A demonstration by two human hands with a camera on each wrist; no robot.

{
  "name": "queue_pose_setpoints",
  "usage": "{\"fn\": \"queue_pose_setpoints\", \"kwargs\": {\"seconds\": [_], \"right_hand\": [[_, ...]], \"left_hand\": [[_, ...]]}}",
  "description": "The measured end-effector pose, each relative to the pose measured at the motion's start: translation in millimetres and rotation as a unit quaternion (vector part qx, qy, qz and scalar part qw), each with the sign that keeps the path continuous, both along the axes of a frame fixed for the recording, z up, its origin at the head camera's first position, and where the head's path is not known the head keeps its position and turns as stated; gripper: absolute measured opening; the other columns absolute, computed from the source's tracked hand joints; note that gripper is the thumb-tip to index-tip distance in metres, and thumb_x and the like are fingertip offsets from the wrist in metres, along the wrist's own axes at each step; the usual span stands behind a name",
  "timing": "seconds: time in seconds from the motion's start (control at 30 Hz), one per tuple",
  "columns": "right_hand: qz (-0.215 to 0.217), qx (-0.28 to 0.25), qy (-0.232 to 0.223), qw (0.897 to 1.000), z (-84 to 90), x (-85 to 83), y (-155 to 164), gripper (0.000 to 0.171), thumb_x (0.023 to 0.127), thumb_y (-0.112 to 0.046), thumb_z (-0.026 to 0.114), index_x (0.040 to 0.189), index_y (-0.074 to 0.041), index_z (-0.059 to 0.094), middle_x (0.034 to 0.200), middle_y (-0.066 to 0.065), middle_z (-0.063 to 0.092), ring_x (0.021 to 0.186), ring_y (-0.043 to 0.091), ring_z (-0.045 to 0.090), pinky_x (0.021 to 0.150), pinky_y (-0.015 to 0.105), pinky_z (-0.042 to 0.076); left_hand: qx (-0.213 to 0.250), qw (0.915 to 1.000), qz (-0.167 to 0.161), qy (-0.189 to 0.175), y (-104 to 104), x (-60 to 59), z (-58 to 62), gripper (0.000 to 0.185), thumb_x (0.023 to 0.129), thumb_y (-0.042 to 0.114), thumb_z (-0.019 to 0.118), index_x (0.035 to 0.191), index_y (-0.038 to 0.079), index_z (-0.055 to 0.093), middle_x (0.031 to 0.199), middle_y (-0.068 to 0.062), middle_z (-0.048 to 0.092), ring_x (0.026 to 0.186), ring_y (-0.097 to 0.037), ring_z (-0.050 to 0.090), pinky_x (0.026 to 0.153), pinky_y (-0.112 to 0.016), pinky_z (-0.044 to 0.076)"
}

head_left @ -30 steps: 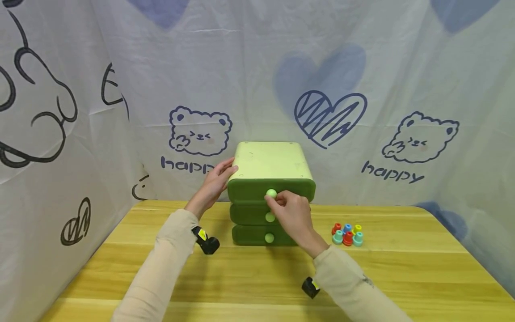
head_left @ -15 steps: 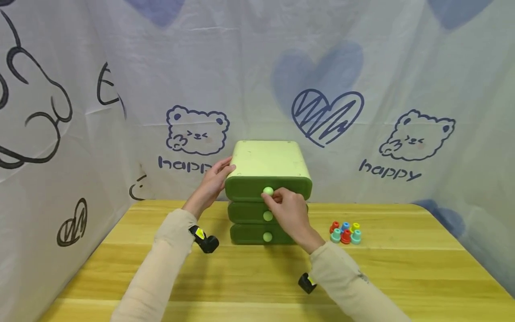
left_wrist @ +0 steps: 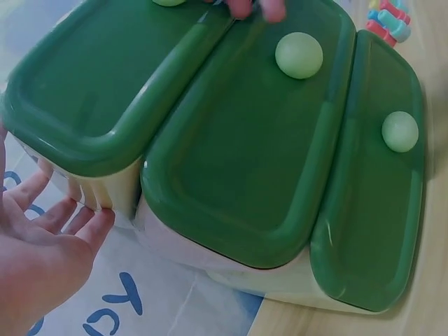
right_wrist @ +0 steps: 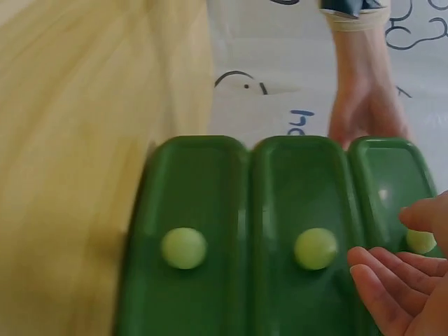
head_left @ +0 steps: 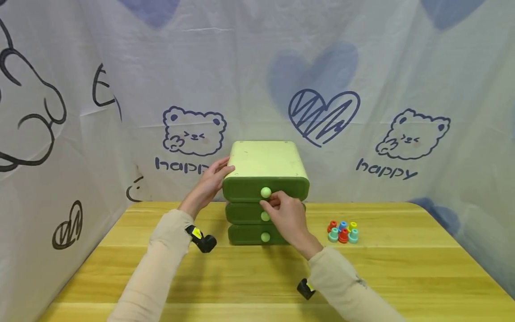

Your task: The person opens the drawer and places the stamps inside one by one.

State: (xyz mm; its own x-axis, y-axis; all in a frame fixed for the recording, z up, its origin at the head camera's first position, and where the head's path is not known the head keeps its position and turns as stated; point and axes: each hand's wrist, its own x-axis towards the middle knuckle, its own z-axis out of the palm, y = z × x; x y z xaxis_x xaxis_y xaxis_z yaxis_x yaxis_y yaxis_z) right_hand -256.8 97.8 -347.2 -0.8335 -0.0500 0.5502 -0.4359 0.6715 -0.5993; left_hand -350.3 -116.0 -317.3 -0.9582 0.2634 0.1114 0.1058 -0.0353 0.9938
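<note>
A green three-drawer cabinet (head_left: 265, 163) with a pale green top stands at the middle of the wooden table (head_left: 402, 268). My left hand (head_left: 211, 181) lies flat against its upper left side, fingers straight (left_wrist: 49, 238). My right hand (head_left: 272, 202) hovers at the top drawer (head_left: 245, 190), fingertips just below and to the right of its round knob (head_left: 265, 192). In the right wrist view that hand (right_wrist: 402, 280) is loosely spread, with thumb and fingers on either side of the knob (right_wrist: 420, 241) and no grip on it. The middle knob (left_wrist: 299, 54) and bottom knob (left_wrist: 400, 131) are untouched.
A cluster of small coloured pegs (head_left: 343, 231) stands on the table to the right of the cabinet. Printed fabric walls (head_left: 120, 112) close in the back and both sides. Bare tabletop lies in front of the cabinet.
My right fingers have come off the top knob and sunk slightly below it. The left hand stays on the cabinet's side. The view has drifted a little.
</note>
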Motion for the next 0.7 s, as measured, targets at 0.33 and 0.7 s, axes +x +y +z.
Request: {"fn": "queue_pose_setpoints", "kwargs": {"seconds": [0.33,0.7], "right_hand": [[-0.004,0.015,-0.064,0.998,-33.3,0.5,6.5,0.039,0.092,-0.036,0.065,0.066,-0.008,0.069,0.048,-0.007,0.050,0.043,0.006,0.042,0.042,0.023,0.035],[0.059,-0.092,-0.108,0.988,-49.0,-9.8,5.2,0.036,0.091,-0.027,0.068,0.064,-0.003,0.068,0.059,0.006,0.066,0.055,0.026,0.067,0.037,0.024,0.040]], "left_hand": [[0.004,1.0000,0.001,0.005,0.4,-0.9,-2.2,0.063,0.099,0.024,0.053,0.152,0.005,0.025,0.154,-0.014,0.026,0.139,-0.027,0.027,0.113,-0.041,0.028],[0.007,0.9998,0.014,0.009,0.9,-1.8,-5.0,0.060,0.098,0.023,0.054,0.151,0.007,0.029,0.153,-0.013,0.029,0.138,-0.027,0.031,0.112,-0.041,0.030]]}}
